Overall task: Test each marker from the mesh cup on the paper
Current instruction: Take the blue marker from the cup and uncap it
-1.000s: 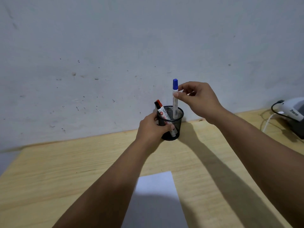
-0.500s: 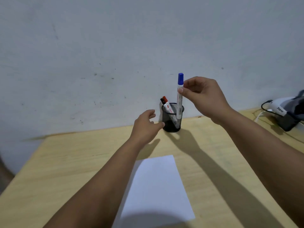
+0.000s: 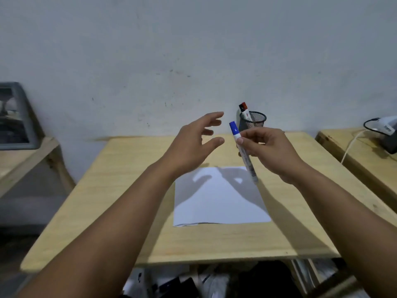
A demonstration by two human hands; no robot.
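My right hand (image 3: 266, 150) holds a white marker with a blue cap (image 3: 243, 153), tilted with the cap up and to the left, above the far edge of the white paper (image 3: 217, 203). Just left of the cap, my left hand (image 3: 194, 145) hovers open with fingers spread, touching nothing. The black mesh cup (image 3: 254, 121) stands at the back of the wooden table (image 3: 120, 190) near the wall. In it leans a marker with red and black at its top (image 3: 245, 110).
A second wooden table at the right carries a white and grey device (image 3: 386, 132) with a black cable and a white cord. At the left, a grey tray-like object (image 3: 15, 117) rests on another wooden surface. Clutter lies under the table's near edge.
My right hand lifted the blue-capped marker out of the cup and brought it toward me over the paper. My left hand let go of the cup and opened beside the cap. The view pulled back.
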